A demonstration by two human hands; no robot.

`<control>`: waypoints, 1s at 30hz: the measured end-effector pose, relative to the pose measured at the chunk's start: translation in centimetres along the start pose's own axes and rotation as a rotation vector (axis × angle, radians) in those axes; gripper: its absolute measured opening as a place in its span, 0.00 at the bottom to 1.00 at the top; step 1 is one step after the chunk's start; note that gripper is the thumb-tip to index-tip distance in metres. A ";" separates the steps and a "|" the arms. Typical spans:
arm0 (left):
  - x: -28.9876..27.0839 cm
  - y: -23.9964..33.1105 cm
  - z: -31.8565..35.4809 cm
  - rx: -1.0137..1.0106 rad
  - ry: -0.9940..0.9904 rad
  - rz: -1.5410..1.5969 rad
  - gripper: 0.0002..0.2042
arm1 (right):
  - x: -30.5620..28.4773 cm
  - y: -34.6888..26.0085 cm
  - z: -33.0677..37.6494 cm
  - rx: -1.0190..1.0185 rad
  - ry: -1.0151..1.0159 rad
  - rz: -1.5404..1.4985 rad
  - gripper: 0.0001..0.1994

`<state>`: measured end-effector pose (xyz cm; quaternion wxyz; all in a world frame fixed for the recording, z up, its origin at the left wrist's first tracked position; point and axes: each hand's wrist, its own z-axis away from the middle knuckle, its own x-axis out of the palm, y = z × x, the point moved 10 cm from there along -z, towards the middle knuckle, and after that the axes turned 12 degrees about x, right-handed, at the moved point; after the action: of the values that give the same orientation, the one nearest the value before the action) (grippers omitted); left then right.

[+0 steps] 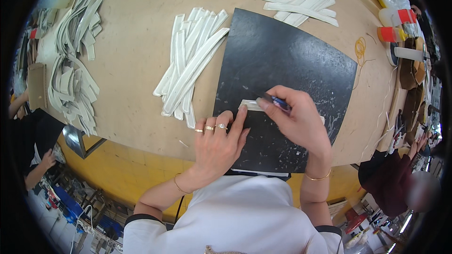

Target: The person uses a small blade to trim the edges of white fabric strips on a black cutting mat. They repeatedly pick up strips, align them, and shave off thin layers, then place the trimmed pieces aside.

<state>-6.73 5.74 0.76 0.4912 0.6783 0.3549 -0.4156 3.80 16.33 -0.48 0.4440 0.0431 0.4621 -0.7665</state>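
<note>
A short white strip lies across the black mat in front of me. My left hand rests over the mat's left edge, fingers stretched and apart, the index fingertip pressing the strip's left end. My right hand is closed around a slim knife-like tool with a dark pointed end and a blue-patterned body. Its tip points left, just above the strip. My right thumb lies over the strip, and the hand hides its middle; a small pale end shows at the right.
White strips are heaped left of the mat, with more strips beyond it. Long grey-white strips pile at the far left. Yellow thread and red-capped bottles are at the right. Other people are at both sides.
</note>
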 end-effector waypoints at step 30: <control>0.6 -0.7 -0.3 -0.038 -0.008 0.043 0.31 | 1.2 -0.5 -0.5 0.039 0.059 0.189 0.06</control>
<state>-7.03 6.25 0.05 0.5142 0.6746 0.3461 -0.4010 2.54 16.07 -0.98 0.4994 0.1177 0.4536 -0.7286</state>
